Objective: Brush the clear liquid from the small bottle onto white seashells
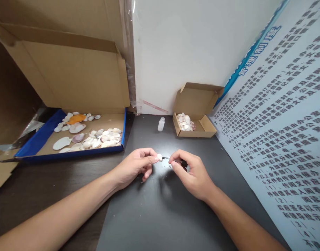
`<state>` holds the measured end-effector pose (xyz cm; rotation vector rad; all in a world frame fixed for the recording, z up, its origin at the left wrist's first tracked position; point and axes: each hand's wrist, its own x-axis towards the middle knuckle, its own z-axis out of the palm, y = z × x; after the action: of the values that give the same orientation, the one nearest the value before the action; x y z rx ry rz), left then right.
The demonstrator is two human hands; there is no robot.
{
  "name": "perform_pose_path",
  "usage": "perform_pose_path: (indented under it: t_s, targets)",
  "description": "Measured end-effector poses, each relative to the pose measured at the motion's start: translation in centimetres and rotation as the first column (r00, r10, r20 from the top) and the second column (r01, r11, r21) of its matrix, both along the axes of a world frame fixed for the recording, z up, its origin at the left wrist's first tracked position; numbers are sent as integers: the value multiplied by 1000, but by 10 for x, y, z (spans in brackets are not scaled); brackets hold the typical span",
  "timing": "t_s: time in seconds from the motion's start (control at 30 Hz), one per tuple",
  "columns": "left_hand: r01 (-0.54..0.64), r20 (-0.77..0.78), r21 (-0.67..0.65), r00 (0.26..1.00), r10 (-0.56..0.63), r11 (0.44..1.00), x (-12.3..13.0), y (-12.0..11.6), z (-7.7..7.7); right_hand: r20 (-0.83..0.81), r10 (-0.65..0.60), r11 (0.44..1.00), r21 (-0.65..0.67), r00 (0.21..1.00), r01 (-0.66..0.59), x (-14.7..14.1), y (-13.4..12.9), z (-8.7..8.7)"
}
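Note:
Between the thumb and fingers of my left hand (140, 163) is a small white seashell (159, 157), held up over the dark grey mat. My right hand (190, 170) is closed around a thin tool that looks like a small brush (165, 158). Its dark tip points left and meets, or nearly meets, the shell's right edge. Most of its handle is hidden by my fingers. Beyond the hands, a small translucent bottle (161, 124) with whitish contents stands upright without a cap.
At the left, an open blue-edged cardboard box (124, 130) holds many shells, one of them orange. A smaller open cardboard box (205, 130) with white shells stands at the back right. A white panel (175, 52) rises behind, and a printed board (285, 115) borders the right.

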<state>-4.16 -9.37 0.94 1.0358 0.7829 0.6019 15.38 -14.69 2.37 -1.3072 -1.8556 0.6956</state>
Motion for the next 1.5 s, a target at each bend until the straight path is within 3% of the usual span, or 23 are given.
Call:
perform_pose_path:
  t_s: [0.1,0.23,0.37,0.5,0.63,0.8,0.93,1.0,1.13,1.27,1.5]
  targets:
    - [-2,12,-17,1000,2,1000,0,1,0,-3,64,998,16,998,-64,0,-1,-1]
    - [-7,16,-33,1000,7,999,-1,1,-1,10,-3,1000,10,1000,3,-1,-2,-2]
    - [-5,17,-36,1000,6,999,-1,2,-2,3,44,998,42,999,-45,-2,-1,-3]
    - [-2,-8,-12,1000,2,1000,-1,1,-1,-8,-5,1000,15,1000,5,-1,0,-3]
    - [43,-31,47,999,-42,998,-2,1,-4,9,46,999,-25,999,-46,-1,-1,-3]
    - [76,-51,91,996,-72,993,-3,0,-6,-3,14,999,-46,1000,-14,-1,0,-3]
    - [89,-55,102,995,-84,991,-2,0,-5,74,-13,996,-87,997,20,0,2,-3]
    - [100,-64,114,994,-93,988,-2,0,-4,69,-69,995,-73,995,74,0,3,-3]
    - [112,-75,129,992,-103,985,-2,-1,-2,39,-3,998,-61,999,6,0,2,-4]
    - [104,-97,152,991,-90,983,-1,-2,0,50,-67,996,-55,996,70,-1,1,-4]
    - [115,-110,165,989,-98,980,-1,-2,-1,56,-39,997,-67,998,43,-2,1,-2]
